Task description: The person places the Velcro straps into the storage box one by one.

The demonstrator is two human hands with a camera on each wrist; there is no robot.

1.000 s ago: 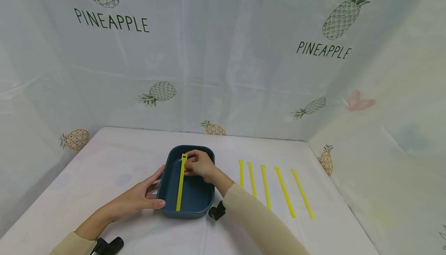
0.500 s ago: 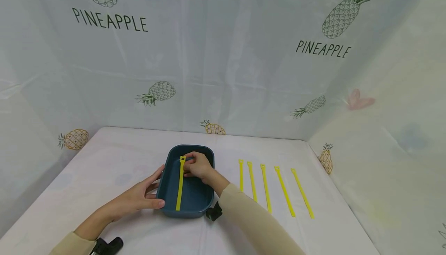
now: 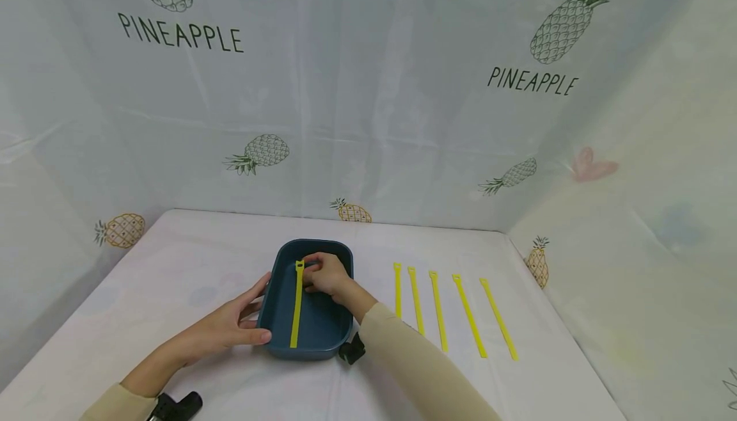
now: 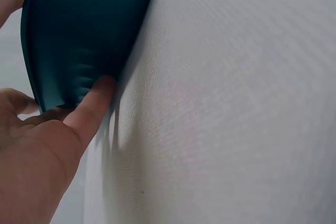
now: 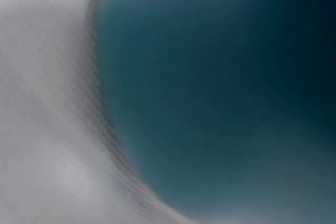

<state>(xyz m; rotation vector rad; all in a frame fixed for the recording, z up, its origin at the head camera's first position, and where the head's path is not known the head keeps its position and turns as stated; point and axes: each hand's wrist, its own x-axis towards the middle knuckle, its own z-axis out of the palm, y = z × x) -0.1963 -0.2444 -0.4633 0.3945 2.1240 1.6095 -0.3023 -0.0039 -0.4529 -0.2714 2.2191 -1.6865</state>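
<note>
A dark blue, deep rectangular container (image 3: 324, 322) with rounded corners stands on the white table. In the head view, my right hand (image 3: 325, 277) reaches into it and pinches a flat yellow cable tie (image 3: 297, 306) near its slotted head. The tie lies lengthwise in the container's left half, its tail toward the near end. My left hand (image 3: 230, 326) presses against the outside of the left wall, fingers spread, with the thumb (image 4: 94, 106) flat on the wall in the left wrist view. Only the blurred container wall (image 5: 199, 98) and cloth show in the right wrist view.
Several more yellow cable ties (image 3: 437, 312) lie in a spaced row on the table (image 3: 213, 248) to the right of the container; my right sleeve (image 3: 414, 360) covers part of that area. A pineapple-print curtain (image 3: 368, 101) hangs behind and at the sides.
The head of the cable tie has come down slightly toward me and left, with my right hand following it a little. My left hand and the container stay almost in place.
</note>
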